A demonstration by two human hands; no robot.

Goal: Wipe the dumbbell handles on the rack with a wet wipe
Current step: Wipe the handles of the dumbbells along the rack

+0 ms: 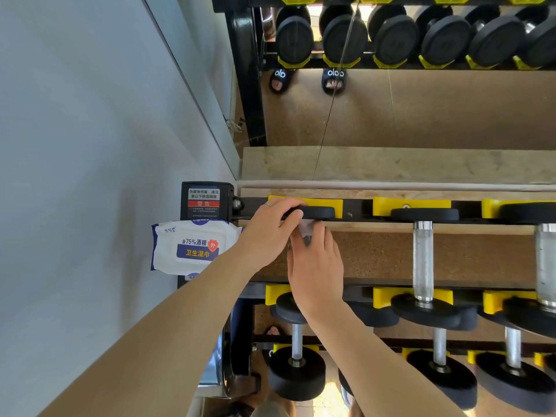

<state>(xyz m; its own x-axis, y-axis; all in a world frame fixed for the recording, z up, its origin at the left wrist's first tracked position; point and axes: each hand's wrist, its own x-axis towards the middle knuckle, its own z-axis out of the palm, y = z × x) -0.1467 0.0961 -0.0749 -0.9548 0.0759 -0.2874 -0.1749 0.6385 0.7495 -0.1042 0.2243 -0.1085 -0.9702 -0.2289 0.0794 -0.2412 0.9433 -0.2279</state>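
The leftmost dumbbell (316,212) on the top rail of the black rack (358,210) lies under both my hands. My left hand (267,233) grips its far black head from the left. My right hand (316,266) wraps around the handle with a white wet wipe (305,230) bunched under the fingers; the handle itself is hidden. To the right, a second dumbbell with a bare knurled steel handle (422,260) rests in yellow cradles (410,206), and a third (546,260) is at the frame edge.
A white pack of wet wipes (192,246) lies on the rack's left end by a black warning label (204,201). Lower rails hold more dumbbells (296,368). A mirror (421,109) behind reflects the rack. A grey wall (75,176) closes the left side.
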